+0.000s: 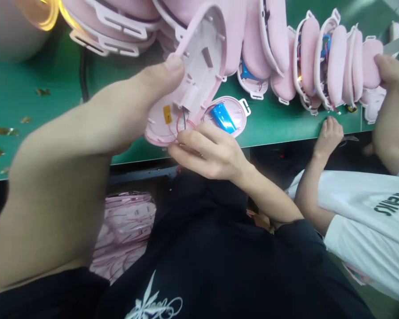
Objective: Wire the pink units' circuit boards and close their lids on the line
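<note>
My left hand (146, 97) grips a pink plastic shell (199, 66) by its near side, thumb on the rim, tilting its hollow inside toward me. A small yellow tape patch (167, 114) is stuck inside, and thin red and dark wires (183, 118) run out of it. At the shell's lower end, my right hand (209, 150) has its thumb and fingers pinched together by these wires; what lies between the fingertips is too small to make out. Just beyond my right hand, a pink half-shell (241, 113) lies on the bench, holding a blue battery pack (223, 118).
Pink shells (279, 44) stand in a row along the green bench (269, 126), some with wires and blue batteries showing. Yellow tape scraps (5, 131) lie at left, near a glowing yellow strip (49, 17). A co-worker's hand (330, 133) is at right. Wrapped pink pieces (129, 221) sit below.
</note>
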Demonstrator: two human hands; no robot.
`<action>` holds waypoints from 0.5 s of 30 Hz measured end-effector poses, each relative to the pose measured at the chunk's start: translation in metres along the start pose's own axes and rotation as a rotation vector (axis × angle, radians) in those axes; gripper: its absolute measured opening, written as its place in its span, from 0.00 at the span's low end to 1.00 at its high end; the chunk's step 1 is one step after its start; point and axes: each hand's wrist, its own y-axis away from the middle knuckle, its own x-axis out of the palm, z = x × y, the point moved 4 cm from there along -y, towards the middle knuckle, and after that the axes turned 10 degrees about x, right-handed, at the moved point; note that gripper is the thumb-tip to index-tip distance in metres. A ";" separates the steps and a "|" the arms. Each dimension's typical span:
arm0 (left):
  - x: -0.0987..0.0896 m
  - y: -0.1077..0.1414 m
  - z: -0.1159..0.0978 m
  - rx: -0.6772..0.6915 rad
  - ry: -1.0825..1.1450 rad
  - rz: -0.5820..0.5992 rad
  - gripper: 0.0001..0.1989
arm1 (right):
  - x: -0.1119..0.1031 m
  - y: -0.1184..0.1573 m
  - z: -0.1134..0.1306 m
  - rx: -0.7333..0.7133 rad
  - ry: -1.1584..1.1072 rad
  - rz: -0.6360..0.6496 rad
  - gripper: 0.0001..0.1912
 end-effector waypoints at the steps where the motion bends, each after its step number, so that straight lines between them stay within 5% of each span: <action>1: 0.001 -0.001 0.000 -0.009 0.115 -0.004 0.33 | 0.002 0.000 -0.003 -0.016 -0.016 0.008 0.21; 6: 0.003 -0.005 0.006 -0.049 0.469 -0.055 0.25 | 0.015 0.007 -0.007 -0.126 0.020 -0.034 0.17; 12: 0.000 -0.001 0.035 -0.032 0.347 0.026 0.34 | 0.009 0.011 -0.004 -0.248 0.121 0.005 0.19; 15: -0.002 -0.003 0.042 0.122 0.083 0.107 0.35 | 0.006 0.014 -0.002 -0.239 0.029 0.079 0.25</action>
